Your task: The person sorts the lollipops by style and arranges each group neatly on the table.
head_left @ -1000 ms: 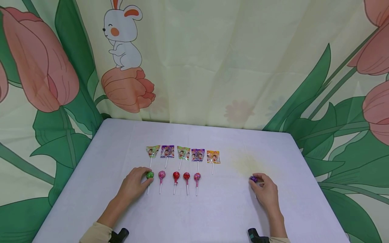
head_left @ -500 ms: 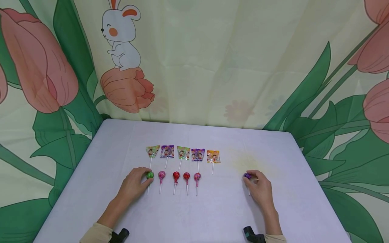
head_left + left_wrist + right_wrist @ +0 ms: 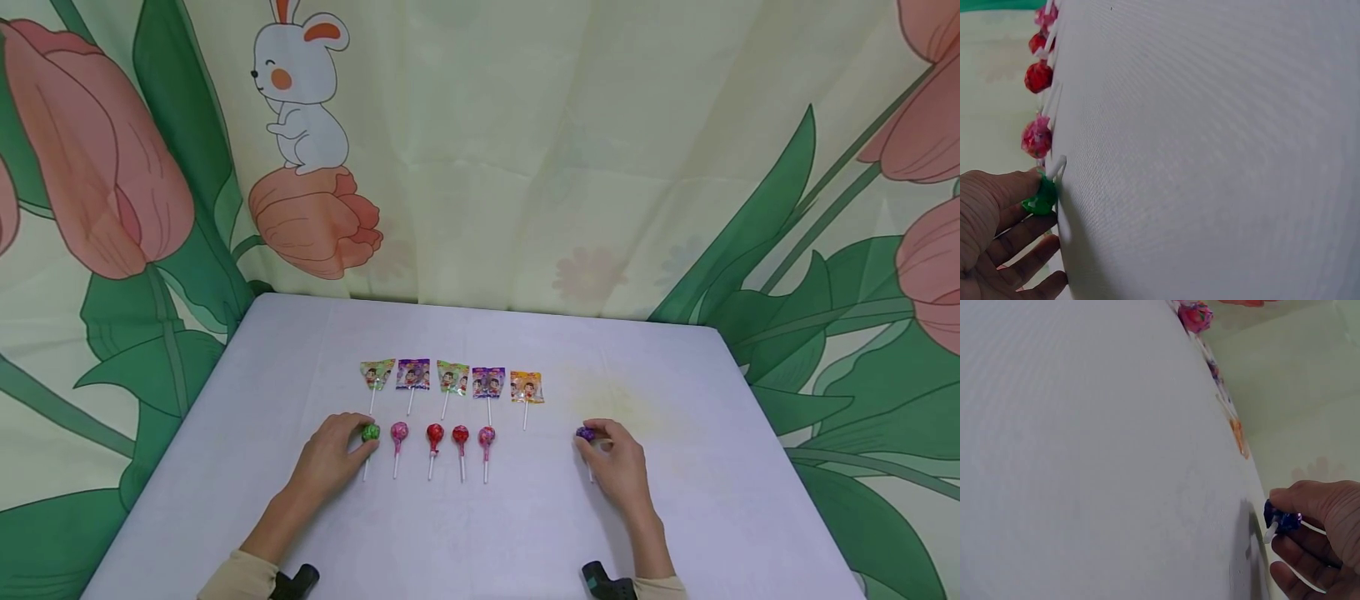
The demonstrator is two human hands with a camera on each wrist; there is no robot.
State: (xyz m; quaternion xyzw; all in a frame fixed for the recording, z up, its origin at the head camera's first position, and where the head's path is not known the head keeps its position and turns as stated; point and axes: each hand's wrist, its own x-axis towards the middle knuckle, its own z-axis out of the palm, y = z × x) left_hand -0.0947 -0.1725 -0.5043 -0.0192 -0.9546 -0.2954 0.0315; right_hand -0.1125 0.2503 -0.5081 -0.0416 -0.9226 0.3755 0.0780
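My left hand (image 3: pixel 330 457) pinches a green lollipop (image 3: pixel 371 432) by its wrapped ball at the left end of the front row, its white stick pointing toward me. In the left wrist view the thumb and fingers close round that green ball (image 3: pixel 1041 199). Farther right, my right hand (image 3: pixel 621 467) holds a purple lollipop (image 3: pixel 585 434) by its ball, between thumb and fingers. The right wrist view shows this dark blue-purple wrapper (image 3: pixel 1284 519) with its short white stick. Beside the green lollipop lie a pink one (image 3: pixel 399 431), two red ones (image 3: pixel 435 433) and another pink one (image 3: pixel 487 436).
Behind them, a row of flat-wrapped lollipops in green (image 3: pixel 453 379), purple (image 3: pixel 414 375) and orange (image 3: pixel 527 387) packets lies on the white tablecloth (image 3: pixel 525 525). A curtain (image 3: pixel 480 167) printed with tulips and a rabbit hangs past the table's far edge.
My right hand has moved left across the table with the purple lollipop, toward the front row. The left hand stays on the green lollipop.
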